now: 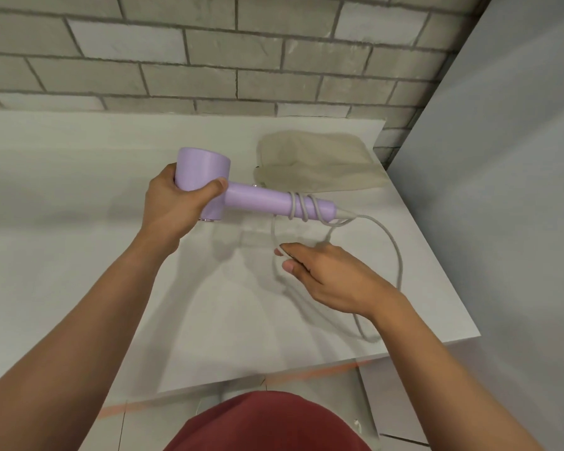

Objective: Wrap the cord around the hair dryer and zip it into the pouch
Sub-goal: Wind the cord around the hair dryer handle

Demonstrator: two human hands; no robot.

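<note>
Over the counter (79, 255), gripping the lilac hair dryer (258, 200) with the left hand (176, 203) — pinching its partly wound cord (394, 245) with the right hand (332, 275).

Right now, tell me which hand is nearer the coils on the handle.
Right. The right hand pinches the cord just below the coils; the left hand grips the dryer's head, at the far end of the handle.

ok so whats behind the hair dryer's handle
A beige pouch lies on the white counter behind the hair dryer's handle, near the brick wall. The handle and the cord wound on it cover part of the pouch's near edge; its zip cannot be made out.
</note>
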